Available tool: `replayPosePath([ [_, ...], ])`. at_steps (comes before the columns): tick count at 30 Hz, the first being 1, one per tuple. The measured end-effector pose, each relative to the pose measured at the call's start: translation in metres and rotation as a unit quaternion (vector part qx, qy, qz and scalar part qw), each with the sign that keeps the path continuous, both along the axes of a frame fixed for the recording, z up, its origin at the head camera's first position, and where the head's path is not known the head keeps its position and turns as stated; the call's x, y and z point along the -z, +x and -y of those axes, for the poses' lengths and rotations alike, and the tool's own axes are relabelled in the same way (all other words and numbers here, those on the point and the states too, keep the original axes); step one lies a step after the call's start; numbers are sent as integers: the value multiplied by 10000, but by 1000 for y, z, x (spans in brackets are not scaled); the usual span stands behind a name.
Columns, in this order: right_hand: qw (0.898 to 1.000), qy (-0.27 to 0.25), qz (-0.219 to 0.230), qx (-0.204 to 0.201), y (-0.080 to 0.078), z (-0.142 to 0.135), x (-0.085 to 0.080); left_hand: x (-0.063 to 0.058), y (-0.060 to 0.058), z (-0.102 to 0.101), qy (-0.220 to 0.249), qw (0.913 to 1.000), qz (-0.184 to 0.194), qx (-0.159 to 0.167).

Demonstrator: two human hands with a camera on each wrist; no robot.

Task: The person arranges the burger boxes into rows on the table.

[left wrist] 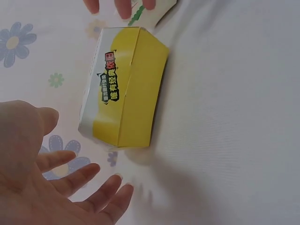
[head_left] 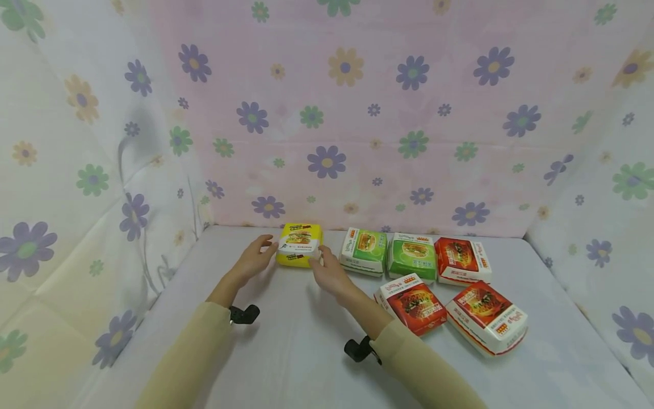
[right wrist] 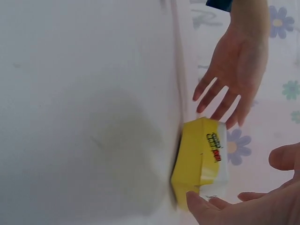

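A yellow and white burger box (head_left: 300, 245) stands at the back of the table, between the two hands. At its left side is my left hand (head_left: 256, 257), fingers spread and slightly bent; a gap shows between them and the box (left wrist: 136, 89) in the left wrist view. My right hand (head_left: 331, 274) is at the box's front right corner, its fingers loosely bent. In the right wrist view its fingertips (right wrist: 197, 202) overlap the box's near end; whether they touch it I cannot tell. Neither hand grips anything.
To the right stand two green burger boxes (head_left: 364, 250) (head_left: 413, 255) and a red one (head_left: 462, 260) in a row. Two more red boxes (head_left: 414, 304) (head_left: 487, 318) lie angled in front, close to the right forearm. Flowered cloth (head_left: 347, 193) rises behind the white table (head_left: 291, 352).
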State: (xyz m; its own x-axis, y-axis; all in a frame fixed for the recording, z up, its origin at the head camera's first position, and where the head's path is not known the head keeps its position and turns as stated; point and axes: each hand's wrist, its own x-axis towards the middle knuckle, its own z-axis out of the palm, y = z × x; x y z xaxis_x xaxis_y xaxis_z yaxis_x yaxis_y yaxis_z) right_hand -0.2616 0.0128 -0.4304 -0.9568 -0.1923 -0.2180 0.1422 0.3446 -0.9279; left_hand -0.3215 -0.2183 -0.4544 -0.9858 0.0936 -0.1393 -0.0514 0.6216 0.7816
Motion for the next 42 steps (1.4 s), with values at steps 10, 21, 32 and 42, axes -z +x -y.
replayPosePath([
  [10,9985,155,-164,-492,25,-15,-16,-2,18,4,-3,9998,-195,57],
  [21,9945,386,-617,-747,51,-51,-26,-14,46,-5,19,9955,-868,370],
  [32,9873,474,-1215,-906,83,-93,-34,-19,66,-28,-109,9874,-1206,1015],
  [42,9754,1008,-1684,-1004,99,-137,-39,-22,76,-56,1,9796,-1291,1541],
])
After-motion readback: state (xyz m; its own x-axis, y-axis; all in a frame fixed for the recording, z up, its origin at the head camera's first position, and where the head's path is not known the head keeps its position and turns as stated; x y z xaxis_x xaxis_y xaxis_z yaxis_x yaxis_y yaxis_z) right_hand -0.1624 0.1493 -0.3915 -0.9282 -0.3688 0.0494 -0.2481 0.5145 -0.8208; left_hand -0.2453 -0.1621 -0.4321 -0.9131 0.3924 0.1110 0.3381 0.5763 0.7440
